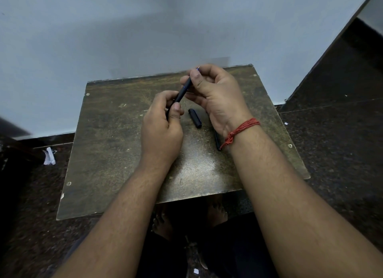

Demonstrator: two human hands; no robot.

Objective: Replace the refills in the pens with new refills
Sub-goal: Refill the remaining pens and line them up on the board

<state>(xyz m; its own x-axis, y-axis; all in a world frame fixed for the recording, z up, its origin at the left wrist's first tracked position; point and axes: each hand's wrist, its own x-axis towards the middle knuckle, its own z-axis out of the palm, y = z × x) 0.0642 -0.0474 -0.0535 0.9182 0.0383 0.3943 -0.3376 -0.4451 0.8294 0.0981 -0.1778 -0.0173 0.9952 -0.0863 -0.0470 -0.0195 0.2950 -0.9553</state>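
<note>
Black pen barrel [182, 91] is being held slanted between both hands: the left hand [160, 130] is pinching its lower end, while the right hand [215, 93] is closing its fingertips on the tip, probably to twist it. The cap [195, 118] is lying just below the right fingers, on the table [116, 145].

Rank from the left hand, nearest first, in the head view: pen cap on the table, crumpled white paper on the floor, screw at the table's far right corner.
From the left hand:
1. Pen cap, just right of the hand on the table.
2. Screw, far right corner.
3. Crumpled white paper, on the floor, left of the table.
</note>
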